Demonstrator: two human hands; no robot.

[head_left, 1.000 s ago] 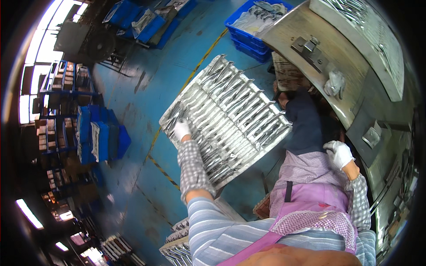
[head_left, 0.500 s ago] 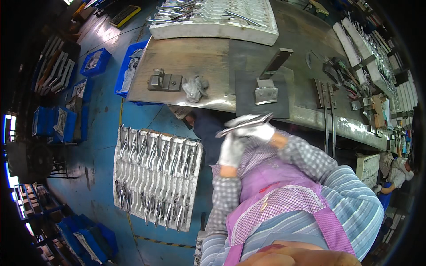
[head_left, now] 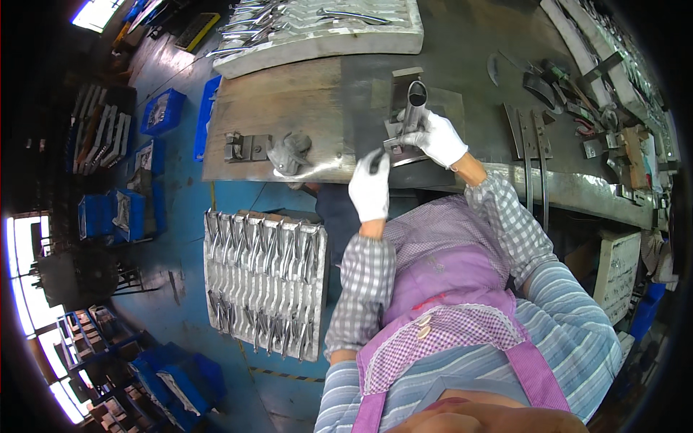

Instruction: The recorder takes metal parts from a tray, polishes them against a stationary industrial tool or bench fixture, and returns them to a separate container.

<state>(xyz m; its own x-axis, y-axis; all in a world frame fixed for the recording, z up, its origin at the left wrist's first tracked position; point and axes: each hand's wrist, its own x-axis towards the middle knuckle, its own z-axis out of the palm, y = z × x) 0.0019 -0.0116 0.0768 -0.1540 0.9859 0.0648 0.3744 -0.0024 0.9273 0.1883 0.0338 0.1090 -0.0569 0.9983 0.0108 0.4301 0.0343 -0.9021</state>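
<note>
My right hand (head_left: 437, 140), in a white glove, is closed around a shiny metal piece (head_left: 416, 102) with a round, tube-like end tilted up. It holds this piece at the metal stand (head_left: 406, 73) near the bench's front edge. Whether the piece touches the stand cannot be made out. My left hand (head_left: 370, 189), also gloved, is just left of it with the fingers curled. Something dark shows between those fingers, too small to name. A crumpled grey plastic or cloth wad (head_left: 290, 153) and a small metal clamp block (head_left: 247, 147) lie further left on the bench.
A white tray (head_left: 325, 46) of shiny metal parts stands at the bench's back. Another such tray (head_left: 263, 280) is low at my left. Two upright bars (head_left: 535, 166), hand tools (head_left: 570, 97) and another long tray are on the right. Blue bins (head_left: 163, 112) stand on the floor.
Both hands have moved forward from my apron to the bench stand. The metal piece, earlier lying across both hands, now points upward in the right hand. The hands have come apart.
</note>
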